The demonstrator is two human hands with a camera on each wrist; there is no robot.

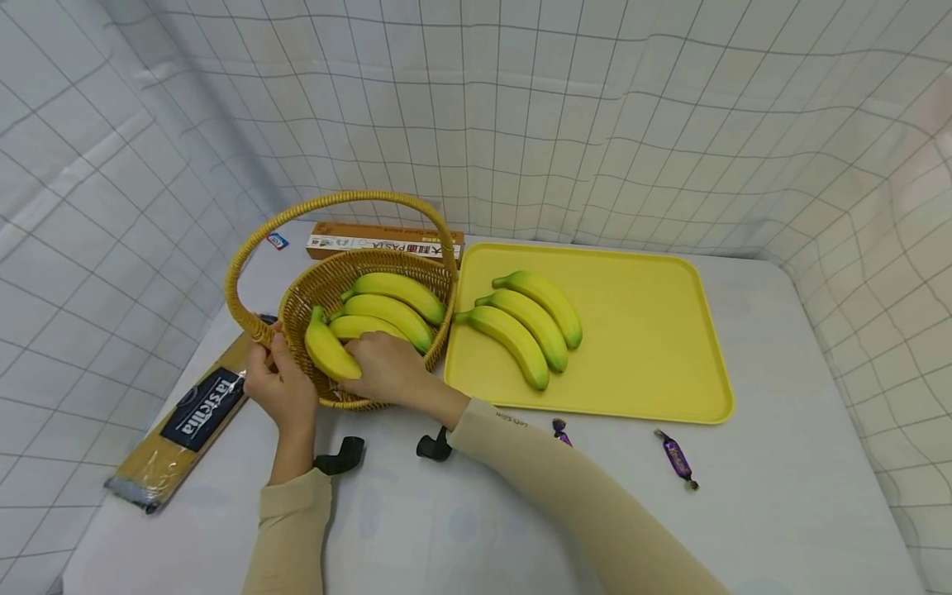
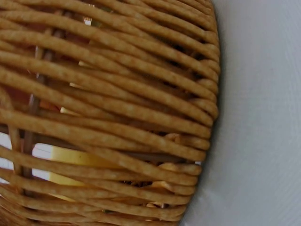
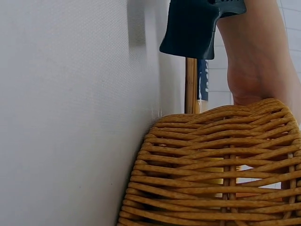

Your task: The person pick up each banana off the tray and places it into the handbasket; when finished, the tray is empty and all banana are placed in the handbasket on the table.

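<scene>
Pasta lies leftmost. Left hand pinches the basket at the handle's foot; if it slips, the basket may tip. Inside are four bananas; right hand touches the leftmost, its grip I cannot tell. Three more bananas lie on the tray.

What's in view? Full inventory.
flat table: 1, white, beneath
gridded backdrop: 1, white, behind
rectangular tray: 1, yellow, centre-right
woven handled basket: 1, golden, left of tray
curved bananas: 7, yellow-green, tray (3), basket (4)
oblong pasta box: 1, orange-white, behind basket
long pasta bag: 1, amber-dark, left of basket
twist-wrapped candies: 2, purple, nearer than tray
small item: 1, blue-red, back left
wrist devices: 2, black, by wrists
sleeves: 2, beige, forearms
left grip: 1, bare, holding basket
right grip: 1, bare, at basket's leftmost banana
</scene>
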